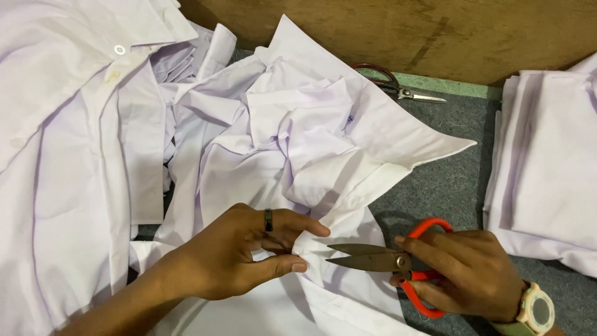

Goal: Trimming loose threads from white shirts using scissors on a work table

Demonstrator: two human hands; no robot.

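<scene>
While a heap of white shirts (93, 143) fills the left of the grey table (454, 180), the left hand (239, 252) lies palm down (a dark ring on one finger), thumb and fingertips pinching a fold of the crumpled white shirt (298, 143). Just right of that pinch, the right hand (463, 270) grips red-handled scissors (388, 261), blades nearly closed, tips pointing left at the fold. Folded white cloth (547, 168) lies far right.
</scene>
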